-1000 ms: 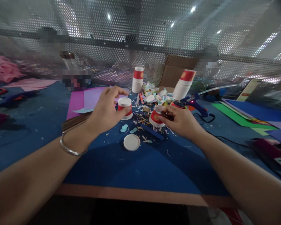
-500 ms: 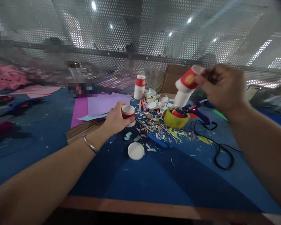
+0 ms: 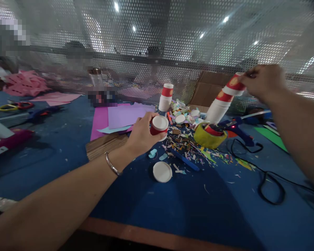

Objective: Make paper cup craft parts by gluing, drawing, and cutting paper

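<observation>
My left hand (image 3: 143,136), with a bracelet at the wrist, is closed around a red and white paper cup (image 3: 160,122) that stands on the table. My right hand (image 3: 264,82) pinches the narrow end of a red paper cup (image 3: 234,83) at the top of a stack of paper cups (image 3: 217,111). This stack tilts to the right, and a second red band shows below the held cup. A white round lid-like piece (image 3: 162,172) lies in front of my left hand. Farther back, a shorter cup stack (image 3: 166,97) stands upright.
Paper scraps (image 3: 184,139) and a blue pen-like stick (image 3: 185,160) lie mid-table. A yellow tape roll (image 3: 210,136) sits beside a blue glue gun (image 3: 238,130), its black cord (image 3: 272,174) looping right. Purple sheets (image 3: 122,116) and brown cardboard strips (image 3: 106,144) lie left. A perforated metal screen (image 3: 143,38) rises behind.
My right hand has raised the top cup, and another red band now shows beneath it. The stack leans more to the right. My left hand stays on its cup; the view has shifted left.
</observation>
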`<control>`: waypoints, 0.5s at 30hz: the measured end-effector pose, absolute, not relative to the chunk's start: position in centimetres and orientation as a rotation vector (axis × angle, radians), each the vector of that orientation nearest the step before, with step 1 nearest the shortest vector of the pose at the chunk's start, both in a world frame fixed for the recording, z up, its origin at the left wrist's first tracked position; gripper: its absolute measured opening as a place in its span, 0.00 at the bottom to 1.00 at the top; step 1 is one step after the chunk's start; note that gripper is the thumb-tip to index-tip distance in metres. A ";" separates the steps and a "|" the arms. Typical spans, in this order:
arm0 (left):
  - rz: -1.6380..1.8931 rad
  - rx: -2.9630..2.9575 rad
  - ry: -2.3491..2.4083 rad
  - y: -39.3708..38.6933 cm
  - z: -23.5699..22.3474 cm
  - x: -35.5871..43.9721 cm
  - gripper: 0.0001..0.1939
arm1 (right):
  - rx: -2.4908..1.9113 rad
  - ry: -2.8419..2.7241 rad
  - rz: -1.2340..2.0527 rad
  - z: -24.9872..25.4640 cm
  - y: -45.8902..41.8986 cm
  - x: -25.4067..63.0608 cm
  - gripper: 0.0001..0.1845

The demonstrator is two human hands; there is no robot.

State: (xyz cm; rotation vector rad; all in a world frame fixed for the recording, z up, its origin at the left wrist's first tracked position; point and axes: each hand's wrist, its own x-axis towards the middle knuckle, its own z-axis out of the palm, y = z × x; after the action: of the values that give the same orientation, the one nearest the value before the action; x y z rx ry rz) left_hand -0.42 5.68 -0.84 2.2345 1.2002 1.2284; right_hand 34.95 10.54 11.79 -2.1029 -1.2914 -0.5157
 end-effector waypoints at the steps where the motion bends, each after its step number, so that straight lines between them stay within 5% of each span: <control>1: 1.219 2.224 1.179 5.7 -0.9 -0.4 0.25 | -2.116 -1.289 -0.502 11.7 10.7 35.0 0.20; 15: 1.300 2.131 1.045 5.4 -0.4 -0.4 0.24 | -1.849 -1.197 -0.458 12.2 9.6 34.3 0.29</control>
State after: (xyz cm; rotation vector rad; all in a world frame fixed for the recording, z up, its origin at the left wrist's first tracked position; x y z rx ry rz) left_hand -0.43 5.42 -0.43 2.1306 1.0455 1.3005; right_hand 34.35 9.60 12.22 -1.8489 -1.1965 -0.4580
